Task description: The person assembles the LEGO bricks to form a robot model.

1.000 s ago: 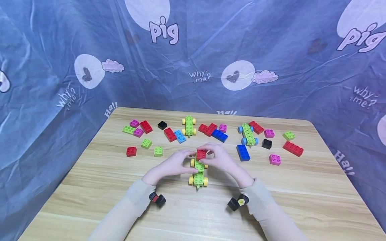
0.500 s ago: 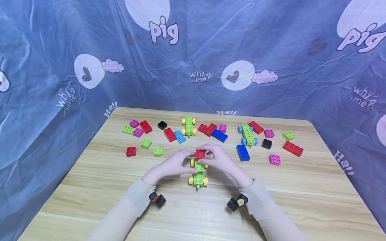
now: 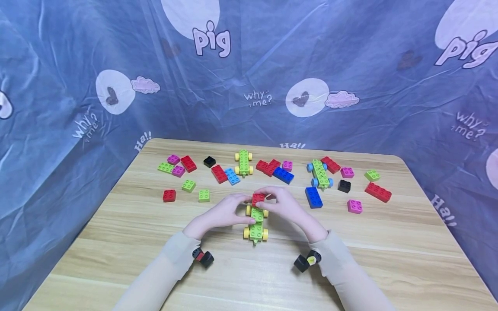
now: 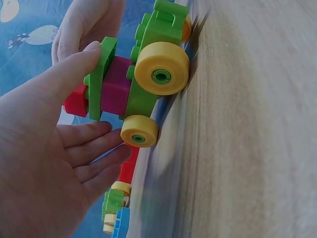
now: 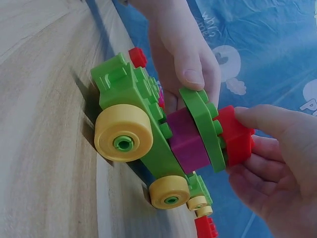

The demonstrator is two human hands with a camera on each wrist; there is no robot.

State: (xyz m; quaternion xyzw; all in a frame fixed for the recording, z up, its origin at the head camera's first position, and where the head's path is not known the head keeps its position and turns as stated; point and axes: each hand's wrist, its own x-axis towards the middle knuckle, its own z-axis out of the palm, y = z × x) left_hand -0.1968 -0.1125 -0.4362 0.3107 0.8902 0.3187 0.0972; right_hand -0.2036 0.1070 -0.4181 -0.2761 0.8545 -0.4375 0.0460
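A green toy car (image 3: 255, 232) with yellow wheels stands on the table between both hands. On its base sits a purple brick (image 5: 188, 141), topped by a thin green piece (image 5: 203, 129). My right hand (image 3: 285, 207) pinches a red brick (image 3: 258, 199) between thumb and fingers against the studs at that piece's far end; whether it is fully seated, I cannot tell. My left hand (image 3: 227, 211) lies at the car's left side, its thumb touching the green piece's edge. In the left wrist view its other fingers (image 4: 94, 148) extend loosely near a front wheel.
Behind stand another green car base with yellow wheels (image 3: 244, 162) and one with blue wheels (image 3: 320, 173). Loose bricks lie around them, among them a dark blue brick (image 3: 313, 197), a pink brick (image 3: 354, 206) and a green brick (image 3: 204, 195). A patterned blue cloth (image 3: 249, 65) hangs behind.
The red brick has shifted slightly left over the green piece with my right hand, whose fingers have moved a little. My left hand has stayed in place.
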